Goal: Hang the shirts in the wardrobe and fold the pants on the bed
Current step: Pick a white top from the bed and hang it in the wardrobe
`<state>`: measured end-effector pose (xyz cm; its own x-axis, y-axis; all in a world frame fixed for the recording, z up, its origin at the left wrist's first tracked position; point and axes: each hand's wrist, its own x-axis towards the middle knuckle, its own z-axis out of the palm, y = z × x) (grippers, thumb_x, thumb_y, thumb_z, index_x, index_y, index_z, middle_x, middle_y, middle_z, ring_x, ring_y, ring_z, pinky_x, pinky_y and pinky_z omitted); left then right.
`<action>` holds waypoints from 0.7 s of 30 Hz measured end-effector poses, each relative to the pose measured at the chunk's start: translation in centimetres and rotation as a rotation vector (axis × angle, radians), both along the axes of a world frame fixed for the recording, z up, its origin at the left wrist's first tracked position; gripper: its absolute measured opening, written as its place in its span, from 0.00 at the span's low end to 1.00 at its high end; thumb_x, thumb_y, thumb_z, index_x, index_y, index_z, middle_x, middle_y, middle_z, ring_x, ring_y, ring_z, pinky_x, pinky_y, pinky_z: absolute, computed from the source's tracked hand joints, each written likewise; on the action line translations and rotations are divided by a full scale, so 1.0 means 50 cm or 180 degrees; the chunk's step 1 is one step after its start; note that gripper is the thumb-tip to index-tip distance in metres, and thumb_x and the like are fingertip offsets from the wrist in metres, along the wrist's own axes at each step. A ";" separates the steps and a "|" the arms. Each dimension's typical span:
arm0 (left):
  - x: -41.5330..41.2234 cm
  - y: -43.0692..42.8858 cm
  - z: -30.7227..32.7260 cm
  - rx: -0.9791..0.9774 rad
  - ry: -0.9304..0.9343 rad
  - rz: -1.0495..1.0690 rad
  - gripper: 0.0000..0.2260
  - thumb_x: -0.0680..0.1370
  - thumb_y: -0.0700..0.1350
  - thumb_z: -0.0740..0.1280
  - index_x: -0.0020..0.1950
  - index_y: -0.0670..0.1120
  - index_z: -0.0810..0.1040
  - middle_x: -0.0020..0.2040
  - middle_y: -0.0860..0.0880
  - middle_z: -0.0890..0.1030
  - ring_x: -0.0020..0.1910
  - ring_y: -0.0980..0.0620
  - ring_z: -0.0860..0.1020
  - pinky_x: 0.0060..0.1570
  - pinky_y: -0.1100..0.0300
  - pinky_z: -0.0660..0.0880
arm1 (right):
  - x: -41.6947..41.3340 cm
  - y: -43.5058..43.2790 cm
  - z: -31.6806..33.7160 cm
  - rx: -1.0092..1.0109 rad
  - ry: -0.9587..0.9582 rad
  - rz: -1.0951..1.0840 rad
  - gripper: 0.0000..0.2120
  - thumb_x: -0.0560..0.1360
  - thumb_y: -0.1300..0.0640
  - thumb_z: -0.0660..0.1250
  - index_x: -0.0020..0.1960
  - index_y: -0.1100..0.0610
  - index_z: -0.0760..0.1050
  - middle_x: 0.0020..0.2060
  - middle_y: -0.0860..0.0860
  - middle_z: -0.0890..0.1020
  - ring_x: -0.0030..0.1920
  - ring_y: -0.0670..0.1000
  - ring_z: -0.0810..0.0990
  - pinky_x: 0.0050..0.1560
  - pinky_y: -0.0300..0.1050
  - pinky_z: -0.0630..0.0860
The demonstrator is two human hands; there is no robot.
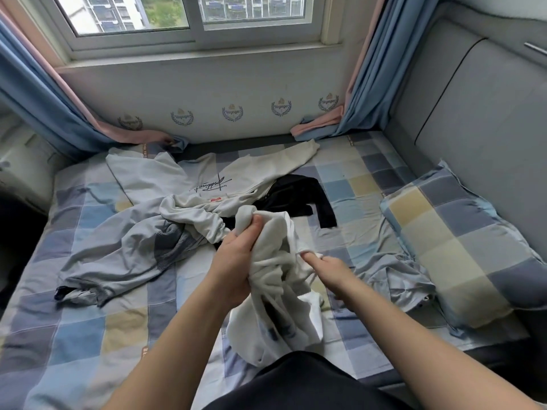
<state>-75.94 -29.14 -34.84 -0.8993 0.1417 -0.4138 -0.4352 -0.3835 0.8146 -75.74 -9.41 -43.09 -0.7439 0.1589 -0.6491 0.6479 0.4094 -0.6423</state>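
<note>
My left grip [236,261] is clamped round a bunched fold of the white garment [275,306], thumb on top. My right grip [328,269] pinches its edge just beside. The cloth hangs down onto the checked bed [88,335]. Beyond it lie a black garment [296,196], a cream sweatshirt [177,179] and a grey striped garment [127,255]. A pillow [461,247] lies to the right.

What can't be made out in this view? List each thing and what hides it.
1. Head view: the white garment is bunched in the left hand and right hand; its folds hide whether it is a shirt or pants.
2. The black garment: partly under the cream sweatshirt.
3. The sweatshirt's script print: too small to read.
4. The wardrobe: outside the frame.
</note>
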 end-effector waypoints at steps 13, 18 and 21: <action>0.020 0.014 -0.041 -0.0492 0.0444 0.0146 0.16 0.78 0.54 0.71 0.51 0.41 0.83 0.46 0.39 0.83 0.47 0.43 0.82 0.47 0.49 0.80 | -0.004 0.002 0.016 0.0416 -0.0456 0.0926 0.09 0.68 0.61 0.62 0.47 0.64 0.74 0.37 0.60 0.83 0.26 0.56 0.80 0.29 0.48 0.79; 0.013 -0.004 -0.044 -0.0549 0.0543 0.0605 0.12 0.82 0.52 0.66 0.47 0.49 0.87 0.49 0.39 0.85 0.46 0.44 0.84 0.46 0.50 0.82 | 0.044 0.070 -0.031 -0.0353 -0.0642 0.0141 0.10 0.73 0.69 0.55 0.50 0.60 0.69 0.26 0.58 0.73 0.23 0.49 0.66 0.29 0.39 0.63; 0.010 -0.008 -0.041 -0.0560 0.0666 0.0806 0.12 0.83 0.52 0.65 0.49 0.48 0.86 0.50 0.37 0.85 0.48 0.44 0.83 0.50 0.47 0.81 | 0.075 0.113 -0.010 -0.0117 -0.1222 0.1121 0.13 0.74 0.63 0.61 0.58 0.61 0.72 0.39 0.61 0.83 0.28 0.54 0.77 0.29 0.41 0.71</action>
